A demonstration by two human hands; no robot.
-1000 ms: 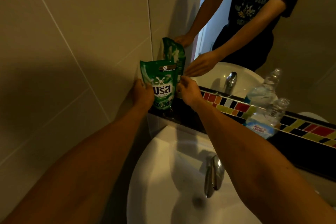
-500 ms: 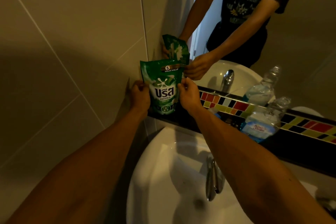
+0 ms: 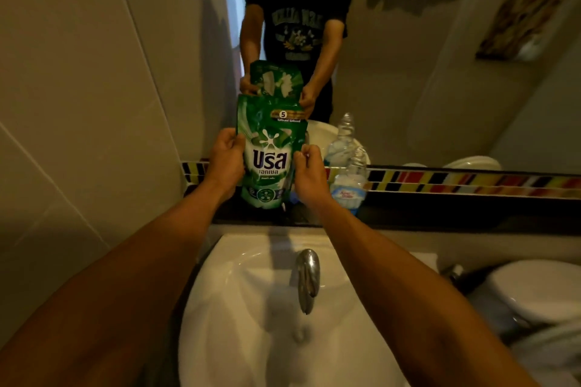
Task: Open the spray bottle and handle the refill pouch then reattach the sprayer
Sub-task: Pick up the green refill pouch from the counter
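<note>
We now face the mirror (image 3: 408, 56) squarely instead of the side wall. The refill pouch (image 3: 270, 151) sits centred above the sink (image 3: 251, 308), our right hand (image 3: 309, 173) pinching its edge in a tighter fist.

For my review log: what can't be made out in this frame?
- Head view: refill pouch top; dim light hides whether it is torn open.
- Spray bottle neck: too small and blurred to tell if a sprayer is on.
- Left hand and right hand fingertips: behind the pouch.
</note>
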